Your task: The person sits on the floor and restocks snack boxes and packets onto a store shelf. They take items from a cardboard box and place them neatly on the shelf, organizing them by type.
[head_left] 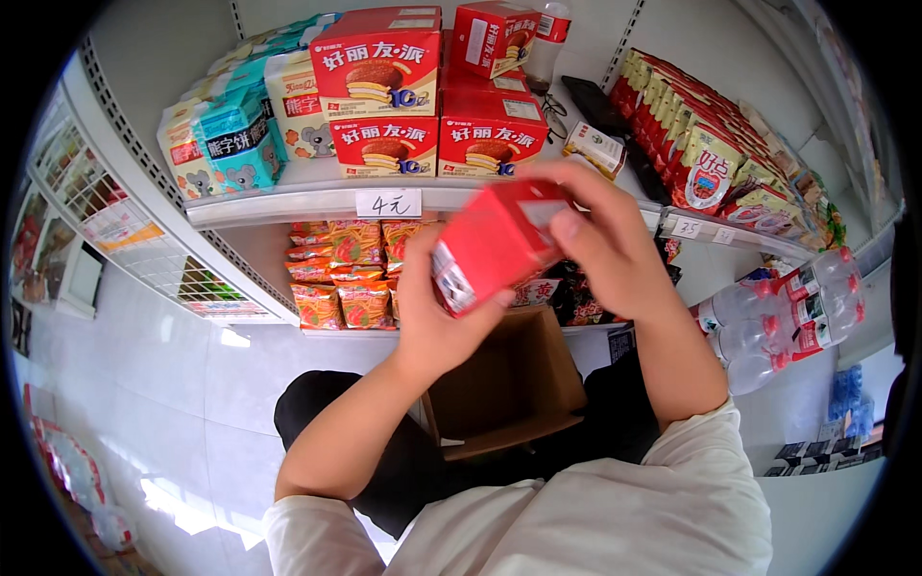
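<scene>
Between my two hands, in front of the shelf edge, is a red snack box (pixel 495 245), tilted and slightly blurred. My left hand (pixel 432 312) grips its lower left side. My right hand (pixel 600 235) closes on its upper right end, thumb on a pale label. Behind it on the upper shelf stand stacked red and cream boxes of chocolate pies (pixel 379 62), with a smaller red box (pixel 493 38) lying on top of the stack. Below my hands, between my knees, an open cardboard carton (pixel 504 379) shows a bare inside.
Blue and cream biscuit bags (pixel 235 144) stand at the left of the shelf, red snack packets (pixel 706 163) at the right. A clear bottle (pixel 547 48) and a small cream-and-brown box (pixel 595 149) sit between. Orange snack bags (pixel 336 274) fill the lower shelf; shrink-wrapped water bottles (pixel 788 312) stand right.
</scene>
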`<state>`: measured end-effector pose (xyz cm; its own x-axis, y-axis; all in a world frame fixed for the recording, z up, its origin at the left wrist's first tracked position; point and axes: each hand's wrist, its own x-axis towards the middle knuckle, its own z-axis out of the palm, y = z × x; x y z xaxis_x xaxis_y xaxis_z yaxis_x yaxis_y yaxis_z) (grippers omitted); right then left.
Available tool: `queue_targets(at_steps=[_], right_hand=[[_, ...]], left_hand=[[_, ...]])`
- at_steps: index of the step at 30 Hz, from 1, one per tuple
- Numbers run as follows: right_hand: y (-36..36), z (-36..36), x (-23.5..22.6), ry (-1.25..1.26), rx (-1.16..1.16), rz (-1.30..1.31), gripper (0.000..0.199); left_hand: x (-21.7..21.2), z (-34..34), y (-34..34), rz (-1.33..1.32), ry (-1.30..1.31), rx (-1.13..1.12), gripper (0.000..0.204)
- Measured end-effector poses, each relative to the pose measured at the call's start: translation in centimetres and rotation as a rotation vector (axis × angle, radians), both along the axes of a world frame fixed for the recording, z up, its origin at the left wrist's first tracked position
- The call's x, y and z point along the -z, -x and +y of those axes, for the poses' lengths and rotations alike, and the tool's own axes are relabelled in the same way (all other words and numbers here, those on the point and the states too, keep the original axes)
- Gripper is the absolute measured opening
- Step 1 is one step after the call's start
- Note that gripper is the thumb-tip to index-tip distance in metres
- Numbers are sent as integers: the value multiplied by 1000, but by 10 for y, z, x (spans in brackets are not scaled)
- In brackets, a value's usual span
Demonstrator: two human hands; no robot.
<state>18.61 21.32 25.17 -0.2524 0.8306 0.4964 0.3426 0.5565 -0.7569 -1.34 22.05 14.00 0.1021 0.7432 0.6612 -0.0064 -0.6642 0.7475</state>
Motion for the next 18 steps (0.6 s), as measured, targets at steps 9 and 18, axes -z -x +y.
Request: queue_targets(at_steps=[9, 18], right_hand=[[23, -4, 24, 246, -116, 181, 85], [-43, 94, -76, -335, 217, -215, 53]], left_hand=[[30, 3, 10, -237, 226, 397, 67], [17, 10, 11, 22, -26, 8, 54]])
